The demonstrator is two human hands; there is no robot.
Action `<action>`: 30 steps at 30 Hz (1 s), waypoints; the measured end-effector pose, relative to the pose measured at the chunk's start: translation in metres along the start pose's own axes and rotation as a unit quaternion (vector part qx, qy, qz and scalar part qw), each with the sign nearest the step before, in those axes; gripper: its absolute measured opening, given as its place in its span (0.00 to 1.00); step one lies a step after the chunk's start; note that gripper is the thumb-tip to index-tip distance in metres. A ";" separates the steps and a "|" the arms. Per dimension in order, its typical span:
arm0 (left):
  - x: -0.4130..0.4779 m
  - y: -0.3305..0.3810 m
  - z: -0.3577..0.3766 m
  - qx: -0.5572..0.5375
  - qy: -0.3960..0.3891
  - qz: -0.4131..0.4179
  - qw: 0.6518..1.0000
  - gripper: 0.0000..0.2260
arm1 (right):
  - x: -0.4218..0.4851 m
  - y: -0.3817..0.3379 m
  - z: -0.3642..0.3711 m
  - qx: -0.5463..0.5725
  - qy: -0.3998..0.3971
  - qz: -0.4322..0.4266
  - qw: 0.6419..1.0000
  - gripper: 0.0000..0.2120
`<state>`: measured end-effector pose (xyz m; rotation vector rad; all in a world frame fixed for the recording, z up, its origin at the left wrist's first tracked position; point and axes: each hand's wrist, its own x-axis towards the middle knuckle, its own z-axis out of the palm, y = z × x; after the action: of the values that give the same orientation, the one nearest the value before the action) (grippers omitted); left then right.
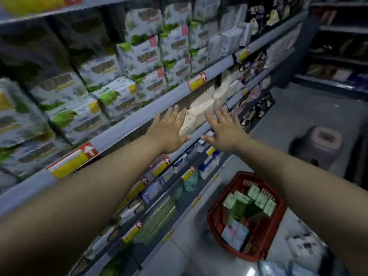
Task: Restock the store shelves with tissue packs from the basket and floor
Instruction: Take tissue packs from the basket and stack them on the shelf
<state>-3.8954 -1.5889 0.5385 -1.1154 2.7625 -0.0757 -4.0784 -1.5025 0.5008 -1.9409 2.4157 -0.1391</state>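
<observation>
Upper shelf [139,118], left: green-and-white tissue packs [111,96] stacked. Left hand [169,132] is flat with fingers straight, at the left side of a cream tissue pack [197,114] on the shelf below. Right hand [225,128] is spread the same way at its right side. Probably touching, but blur hides contact. Red basket [213,224] on the floor, lower right, holds green packs [249,202].

Cream tissue packs [199,114] stand at the middle shelf's front edge, green-printed packs [143,56] crowd the shelf above to its rail [127,126], bare floor [274,136] between red basket [212,224] and stool [318,144]
</observation>
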 end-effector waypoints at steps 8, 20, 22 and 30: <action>0.102 0.060 0.086 0.016 -0.083 0.129 0.988 0.36 | -0.022 0.079 0.095 0.044 -0.090 0.186 0.977 0.39; 0.189 0.189 0.301 0.027 -0.158 0.215 0.963 0.38 | -0.066 0.190 0.298 0.098 -0.214 0.257 0.937 0.39; 0.198 0.208 0.346 0.036 -0.138 0.236 0.961 0.39 | -0.075 0.204 0.342 0.099 -0.243 0.249 0.932 0.40; 0.210 0.251 0.510 -0.007 -0.233 0.194 0.953 0.40 | -0.104 0.242 0.494 0.115 -0.312 0.231 0.914 0.41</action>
<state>-4.1304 -1.5471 -0.0179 -0.4873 2.4860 0.2258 -4.2478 -1.3712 -0.0161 -1.0506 2.1955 0.1800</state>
